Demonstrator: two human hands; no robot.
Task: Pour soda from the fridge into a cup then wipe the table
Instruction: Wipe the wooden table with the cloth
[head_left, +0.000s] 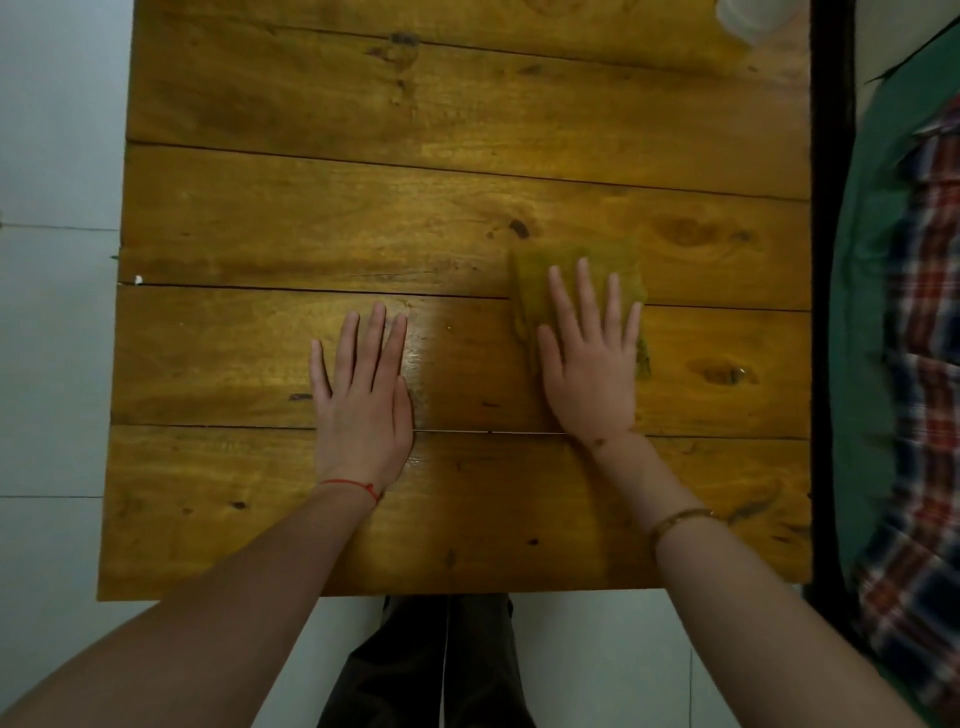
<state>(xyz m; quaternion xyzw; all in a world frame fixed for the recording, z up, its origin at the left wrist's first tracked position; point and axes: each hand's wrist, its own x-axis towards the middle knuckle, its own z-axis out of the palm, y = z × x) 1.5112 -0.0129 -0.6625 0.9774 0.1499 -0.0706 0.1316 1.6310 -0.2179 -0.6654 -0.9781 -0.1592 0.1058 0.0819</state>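
Note:
A wooden plank table (415, 156) fills the view from above. My right hand (592, 358) lies flat with spread straight fingers on a yellow-green cloth (576, 265) right of the table's middle, pressing it to the wood. My left hand (363, 395) rests flat on the bare planks, fingers straight and close together, a hand's width left of the cloth. A pale translucent cup (753, 18) is partly cut off at the far right corner; its contents cannot be seen.
A dark frame (831, 260) runs along the table's right edge. Beyond it lies green fabric (872, 234) and a plaid cloth (930, 364). White tiled floor (57, 312) lies left of and below the table. My dark trousers (431, 665) show under the near edge.

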